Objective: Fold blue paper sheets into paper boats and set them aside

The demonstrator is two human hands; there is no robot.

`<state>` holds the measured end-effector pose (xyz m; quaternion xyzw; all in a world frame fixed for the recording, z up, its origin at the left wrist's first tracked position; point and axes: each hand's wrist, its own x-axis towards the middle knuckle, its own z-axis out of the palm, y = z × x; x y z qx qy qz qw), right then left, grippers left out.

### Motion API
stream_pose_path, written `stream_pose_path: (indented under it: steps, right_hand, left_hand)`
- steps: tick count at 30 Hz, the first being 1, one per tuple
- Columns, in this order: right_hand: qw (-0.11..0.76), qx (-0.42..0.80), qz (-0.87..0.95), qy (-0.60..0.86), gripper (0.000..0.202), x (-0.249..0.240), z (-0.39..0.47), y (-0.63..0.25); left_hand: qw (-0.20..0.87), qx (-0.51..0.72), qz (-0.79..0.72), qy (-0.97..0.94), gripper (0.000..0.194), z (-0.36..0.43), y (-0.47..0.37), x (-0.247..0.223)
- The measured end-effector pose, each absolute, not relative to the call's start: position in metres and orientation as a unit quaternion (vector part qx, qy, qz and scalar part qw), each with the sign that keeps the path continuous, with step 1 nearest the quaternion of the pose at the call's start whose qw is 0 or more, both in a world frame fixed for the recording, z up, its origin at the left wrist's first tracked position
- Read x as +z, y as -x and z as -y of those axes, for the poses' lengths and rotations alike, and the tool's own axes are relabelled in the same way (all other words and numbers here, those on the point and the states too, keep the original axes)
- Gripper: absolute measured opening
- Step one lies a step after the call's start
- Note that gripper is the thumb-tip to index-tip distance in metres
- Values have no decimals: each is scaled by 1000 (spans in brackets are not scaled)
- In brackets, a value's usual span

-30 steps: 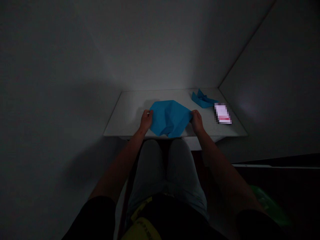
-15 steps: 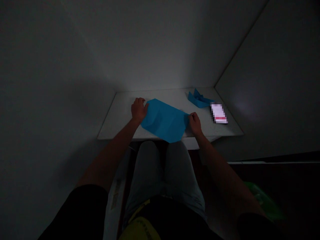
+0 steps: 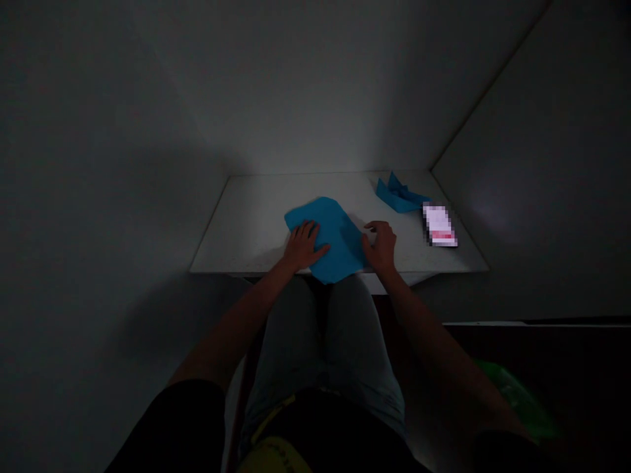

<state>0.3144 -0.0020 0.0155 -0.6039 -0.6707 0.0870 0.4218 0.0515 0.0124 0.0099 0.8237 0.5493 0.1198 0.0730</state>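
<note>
A sheet of blue paper (image 3: 335, 230) with cut-off-looking corners lies on the white table, its near corner reaching past the front edge. Flat on its left part rests my left hand (image 3: 302, 246), fingers spread. At the paper's right edge is my right hand (image 3: 380, 244), with thumb and fingers apart and curved; the thumb is at the paper's edge. Behind it, to the right, sits a folded blue paper boat (image 3: 400, 195).
The white table (image 3: 236, 223) is narrow and set between walls. A phone with a lit, blurred-out screen (image 3: 438, 225) lies on its right side, against the boat. Below on the right, something green (image 3: 517, 397) shows in the dark. My legs are under the front edge.
The paper has turned and its left end has drawn in. My left hand has moved right and nearer, onto the paper. My right hand has loosened its pinch on the edge.
</note>
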Motion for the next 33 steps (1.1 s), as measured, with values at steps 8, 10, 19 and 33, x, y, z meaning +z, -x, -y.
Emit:
stream_pose_path:
  steps: [8, 10, 19, 33]
  right_hand:
    - [214, 143, 820, 512, 56, 6, -41, -240]
    - [202, 138, 822, 515, 62, -2, -59, -238]
    - [188, 112, 789, 574, 83, -17, -110, -244]
    - [226, 86, 777, 581, 87, -16, -119, -248]
  left_hand:
    - [80, 95, -420, -899, 83, -23, -27, 8]
    - [84, 94, -412, -902, 84, -27, -22, 7]
    - [115, 79, -482, -865, 86, -56, -25, 11]
    - [75, 132, -563, -812, 87, -28, -18, -1]
